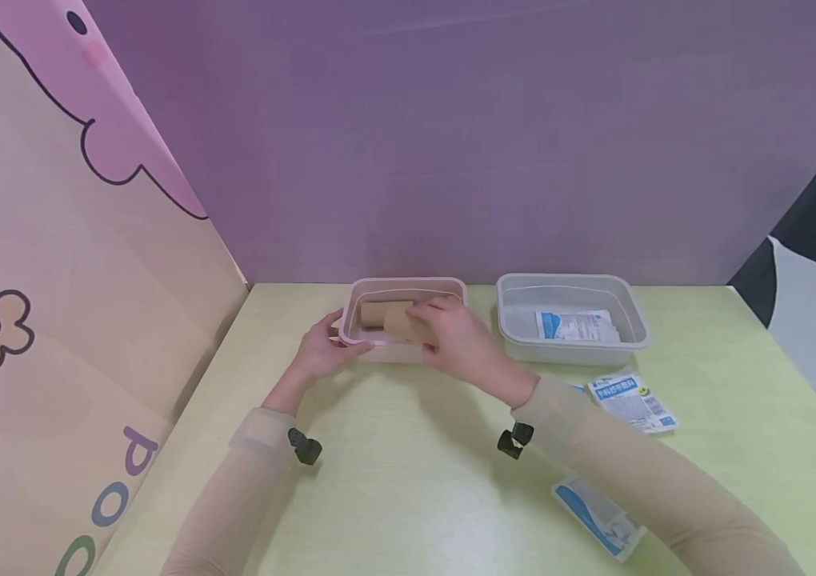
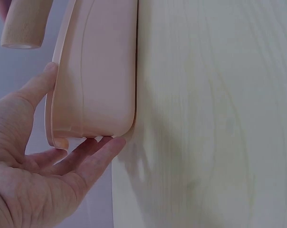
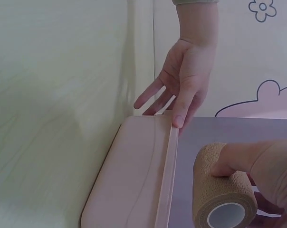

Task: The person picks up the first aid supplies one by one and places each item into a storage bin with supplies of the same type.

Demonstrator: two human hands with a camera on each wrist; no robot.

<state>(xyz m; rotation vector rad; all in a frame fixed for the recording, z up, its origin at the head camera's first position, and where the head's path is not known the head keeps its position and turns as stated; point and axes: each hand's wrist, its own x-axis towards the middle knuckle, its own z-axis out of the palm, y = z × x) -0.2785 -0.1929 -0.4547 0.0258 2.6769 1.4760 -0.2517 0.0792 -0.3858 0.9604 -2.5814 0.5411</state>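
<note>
A pale pink plastic box [image 1: 388, 354] stands at the back of the table. My left hand [image 1: 320, 350] holds its left front corner, thumb on the rim and fingers against the end wall [image 2: 93, 128]. Over the box, my right hand [image 1: 467, 346] grips a tan elastic bandage roll [image 1: 399, 323]. In the right wrist view that bandage roll [image 3: 203, 173] shows its hollow white core, with the thumb pressed on its side. Another tan roll [image 1: 374, 314] lies inside the box, partly hidden behind the held one.
Right of the pink box is a whitish plastic box [image 1: 559, 354] with a blue-and-white packet [image 1: 581, 326] inside. More packets lie on the table: one overlapping another [image 1: 631, 402] in front of that box, and one [image 1: 598, 516] beside my right forearm. A purple wall [image 1: 451, 160] closes the back.
</note>
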